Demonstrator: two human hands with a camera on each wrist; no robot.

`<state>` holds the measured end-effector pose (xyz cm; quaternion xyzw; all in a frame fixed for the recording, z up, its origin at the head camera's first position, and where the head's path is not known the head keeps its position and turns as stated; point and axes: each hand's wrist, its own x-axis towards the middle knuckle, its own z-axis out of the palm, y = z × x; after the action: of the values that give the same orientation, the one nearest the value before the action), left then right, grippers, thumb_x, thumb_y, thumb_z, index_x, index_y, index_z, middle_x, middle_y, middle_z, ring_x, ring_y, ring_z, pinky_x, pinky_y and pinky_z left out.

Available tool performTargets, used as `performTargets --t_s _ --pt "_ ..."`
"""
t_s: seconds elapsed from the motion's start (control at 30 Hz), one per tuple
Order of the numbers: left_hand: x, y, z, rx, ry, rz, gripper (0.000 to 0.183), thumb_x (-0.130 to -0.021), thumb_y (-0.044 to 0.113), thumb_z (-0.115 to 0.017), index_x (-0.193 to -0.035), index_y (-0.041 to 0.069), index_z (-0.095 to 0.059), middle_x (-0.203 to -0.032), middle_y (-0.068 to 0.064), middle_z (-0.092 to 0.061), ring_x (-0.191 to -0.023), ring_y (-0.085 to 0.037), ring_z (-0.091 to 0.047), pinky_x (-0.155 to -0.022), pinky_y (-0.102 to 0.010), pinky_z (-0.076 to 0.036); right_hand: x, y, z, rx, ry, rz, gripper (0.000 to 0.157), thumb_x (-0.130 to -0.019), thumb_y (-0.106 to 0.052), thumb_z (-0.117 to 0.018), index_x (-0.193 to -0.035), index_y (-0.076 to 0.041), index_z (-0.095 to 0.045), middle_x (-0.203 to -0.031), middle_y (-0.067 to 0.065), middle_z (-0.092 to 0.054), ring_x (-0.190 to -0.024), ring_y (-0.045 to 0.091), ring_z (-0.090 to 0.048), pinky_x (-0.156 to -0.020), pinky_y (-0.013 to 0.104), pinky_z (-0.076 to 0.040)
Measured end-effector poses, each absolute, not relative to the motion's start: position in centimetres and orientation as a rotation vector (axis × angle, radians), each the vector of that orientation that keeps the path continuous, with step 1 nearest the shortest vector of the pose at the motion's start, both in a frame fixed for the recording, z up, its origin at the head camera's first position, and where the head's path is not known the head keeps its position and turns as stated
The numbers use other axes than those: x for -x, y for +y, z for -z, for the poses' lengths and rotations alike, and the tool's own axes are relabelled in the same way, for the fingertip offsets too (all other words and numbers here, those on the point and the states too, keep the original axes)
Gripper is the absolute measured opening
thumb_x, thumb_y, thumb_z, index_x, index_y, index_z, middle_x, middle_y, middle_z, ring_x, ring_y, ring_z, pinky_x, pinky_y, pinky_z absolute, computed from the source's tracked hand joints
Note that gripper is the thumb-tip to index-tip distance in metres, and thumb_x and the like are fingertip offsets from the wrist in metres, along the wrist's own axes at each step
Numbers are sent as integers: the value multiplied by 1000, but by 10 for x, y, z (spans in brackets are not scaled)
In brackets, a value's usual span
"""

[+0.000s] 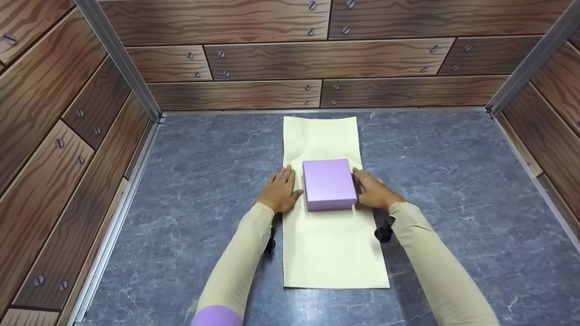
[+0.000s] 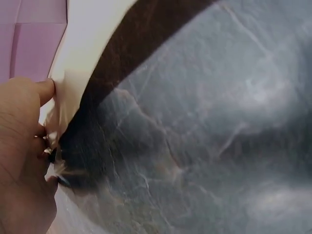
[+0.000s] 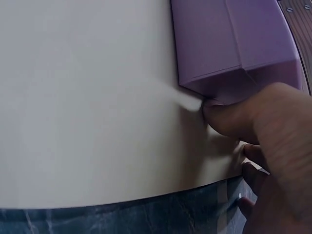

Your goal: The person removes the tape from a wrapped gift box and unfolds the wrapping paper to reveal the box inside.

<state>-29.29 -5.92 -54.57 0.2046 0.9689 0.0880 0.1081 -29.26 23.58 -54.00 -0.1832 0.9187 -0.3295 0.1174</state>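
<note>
A lilac box sits on a long sheet of cream paper, around its middle. My left hand lies along the paper's left edge, fingers extended away from me and the thumb pointing toward the box. In the left wrist view, that thumb is over the paper, whose edge stands a little off the tabletop. My right hand is at the box's right side, over the paper's right edge. Its thumb is right at the box's bottom corner in the right wrist view; the other fingers are partly hidden.
Grey-blue marbled tabletop surrounds the paper. Wood-patterned panels stand at the back and both sides, with metal posts at the corners. Black wrist cameras hang beneath the cream sleeves.
</note>
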Motion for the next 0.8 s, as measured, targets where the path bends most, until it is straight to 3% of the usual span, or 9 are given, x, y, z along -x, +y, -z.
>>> performTargets --t_s 0.3,0.8 --pt "295 -64 549 -570 2777 -340 69 -109 43 -34 -161 2 -15 -168 -16 -11 -155 -29 -9 -125 -46 -9 290 233 542 510 2699 891 81 -90 -24 -70 -149 16 -31 -158 34 -24 -147 51 -21 -121 60 -14" --pt "292 -58 551 -486 2815 -304 68 -108 42 -34 -162 6 -16 -169 -13 -11 -155 -28 -11 -125 -51 -10 290 229 545 517 2705 851 79 -88 -17 -62 -151 15 -28 -160 32 -22 -149 49 -18 -120 64 -9"
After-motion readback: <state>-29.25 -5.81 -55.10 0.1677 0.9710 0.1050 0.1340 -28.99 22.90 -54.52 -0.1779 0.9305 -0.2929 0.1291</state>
